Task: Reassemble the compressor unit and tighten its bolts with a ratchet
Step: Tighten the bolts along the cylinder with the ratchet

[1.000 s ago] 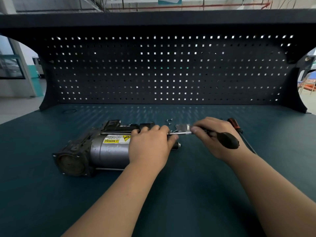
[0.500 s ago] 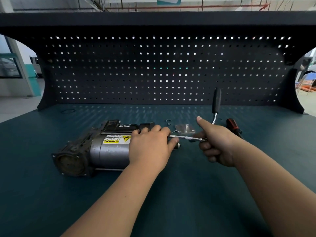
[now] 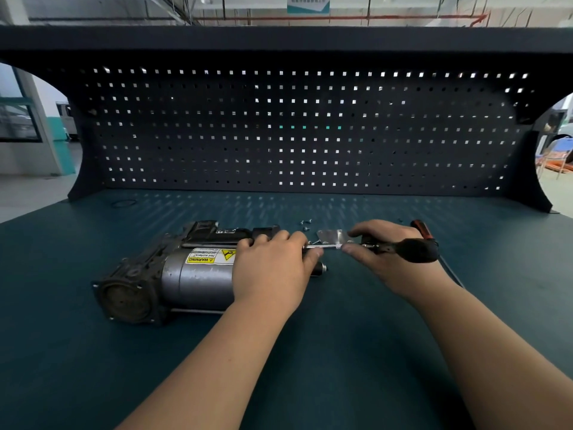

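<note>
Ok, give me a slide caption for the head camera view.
Left hand grips the compressor unit while the right hand holds a ratchet to its end.

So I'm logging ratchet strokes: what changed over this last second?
The ratchet handle, upright half a second ago, has swung back down to the right, where it lay a second ago; the right hand turned with it and holds it. The left hand stayed on the compressor; plate, screws and screwdriver did not move.

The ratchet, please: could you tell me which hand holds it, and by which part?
The right hand pinches the ratchet by its metal neck near the head; its black grip sticks out free.
</note>
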`<control>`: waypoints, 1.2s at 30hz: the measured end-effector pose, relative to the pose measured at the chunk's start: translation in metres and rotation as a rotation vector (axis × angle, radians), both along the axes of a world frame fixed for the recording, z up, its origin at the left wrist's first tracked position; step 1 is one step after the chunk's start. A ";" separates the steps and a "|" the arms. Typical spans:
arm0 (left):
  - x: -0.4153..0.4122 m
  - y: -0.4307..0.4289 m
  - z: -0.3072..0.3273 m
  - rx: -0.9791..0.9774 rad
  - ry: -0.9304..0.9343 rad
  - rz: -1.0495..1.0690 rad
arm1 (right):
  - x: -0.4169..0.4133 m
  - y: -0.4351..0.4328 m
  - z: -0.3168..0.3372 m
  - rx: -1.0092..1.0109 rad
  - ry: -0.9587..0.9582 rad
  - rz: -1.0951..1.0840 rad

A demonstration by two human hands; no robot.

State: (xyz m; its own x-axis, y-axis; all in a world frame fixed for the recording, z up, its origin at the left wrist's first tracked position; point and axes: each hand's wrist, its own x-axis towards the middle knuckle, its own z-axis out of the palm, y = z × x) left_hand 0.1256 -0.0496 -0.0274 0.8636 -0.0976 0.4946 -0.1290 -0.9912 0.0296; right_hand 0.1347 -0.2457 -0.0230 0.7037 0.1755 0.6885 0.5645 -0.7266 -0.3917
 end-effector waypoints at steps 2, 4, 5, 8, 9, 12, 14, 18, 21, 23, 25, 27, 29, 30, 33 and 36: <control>-0.001 0.001 0.000 -0.004 -0.006 -0.005 | 0.000 0.001 0.000 0.023 0.017 0.005; -0.002 0.001 -0.001 -0.009 -0.014 -0.011 | -0.001 0.004 -0.002 0.071 0.074 -0.011; -0.002 0.001 -0.001 -0.011 -0.018 -0.014 | -0.002 0.007 -0.003 0.101 0.105 -0.028; -0.003 0.001 -0.001 0.002 -0.007 -0.017 | -0.006 0.014 0.005 0.179 0.209 -0.088; -0.003 0.001 -0.001 0.012 -0.002 -0.016 | -0.006 0.016 0.010 0.210 0.273 -0.097; -0.004 0.001 -0.001 0.025 0.000 -0.012 | -0.004 0.020 0.023 0.360 0.586 -0.097; -0.004 0.001 -0.001 0.028 -0.001 -0.014 | -0.007 0.021 0.025 0.534 0.880 -0.054; -0.004 0.000 -0.001 0.034 0.012 -0.004 | -0.009 0.019 0.020 0.714 1.106 0.019; -0.003 0.000 0.000 0.033 0.019 0.004 | -0.006 0.018 0.018 0.749 1.068 0.025; -0.003 0.000 0.001 0.040 0.028 0.004 | -0.006 0.020 0.015 0.720 0.964 0.024; -0.002 0.000 0.002 0.045 0.040 0.002 | -0.005 0.020 0.008 0.590 0.752 -0.006; -0.001 0.000 0.003 0.044 0.055 0.004 | -0.003 0.018 0.001 0.413 0.501 -0.052; -0.001 0.000 0.004 0.035 0.057 0.007 | 0.000 0.014 -0.004 0.271 0.260 -0.049; -0.001 0.000 0.004 0.029 0.052 0.007 | 0.001 0.012 -0.006 0.201 0.146 -0.032; -0.001 0.000 0.003 0.011 0.037 0.003 | 0.003 0.008 -0.005 0.051 -0.067 -0.012; -0.002 0.000 0.001 -0.010 0.016 -0.004 | 0.003 0.006 -0.004 0.000 -0.120 -0.034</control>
